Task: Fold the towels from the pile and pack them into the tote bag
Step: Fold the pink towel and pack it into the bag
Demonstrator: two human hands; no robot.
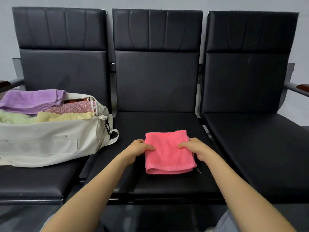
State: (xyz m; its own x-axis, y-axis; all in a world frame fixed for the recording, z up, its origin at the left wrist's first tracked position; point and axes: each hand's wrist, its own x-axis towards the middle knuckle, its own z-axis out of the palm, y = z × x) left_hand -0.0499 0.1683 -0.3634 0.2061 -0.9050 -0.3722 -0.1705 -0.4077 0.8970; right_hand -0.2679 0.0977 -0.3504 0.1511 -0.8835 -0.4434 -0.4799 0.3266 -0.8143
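A folded pink towel lies on the middle black seat. My left hand grips its left edge, thumb on top and fingers tucked under. My right hand grips the right edge the same way. On the left seat lies a cream tote bag with its mouth open. Inside it are a folded purple towel, a pink patterned towel and pale yellow and pale green towels.
Three black padded seats with tall backs stand in a row against a grey wall. The right seat has nothing on it. Metal armrests with wooden tops stick out at the far left and far right.
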